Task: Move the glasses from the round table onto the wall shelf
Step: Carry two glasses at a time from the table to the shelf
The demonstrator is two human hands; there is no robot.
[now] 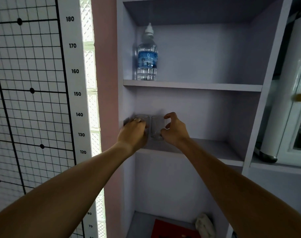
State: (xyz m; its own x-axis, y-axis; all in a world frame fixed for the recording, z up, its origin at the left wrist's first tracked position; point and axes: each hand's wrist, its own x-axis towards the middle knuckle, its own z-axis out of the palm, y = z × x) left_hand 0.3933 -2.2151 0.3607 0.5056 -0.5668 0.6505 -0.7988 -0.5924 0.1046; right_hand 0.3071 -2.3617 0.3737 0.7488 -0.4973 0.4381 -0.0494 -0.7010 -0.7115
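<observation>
Hands (134, 133) around shelf glasses (157, 127)

Two clear glass tumblers (157, 127) stand on a matt, smooth painted shelf (215, 148).

The pale wall shelf (215, 148) carries two clear glasses upright at its left end: one glass (142, 118) inside the left grip (134, 133), the other glass (157, 127) touching the right grip (173, 129). On the board above the grips stands a water bottle (147, 55).
</observation>
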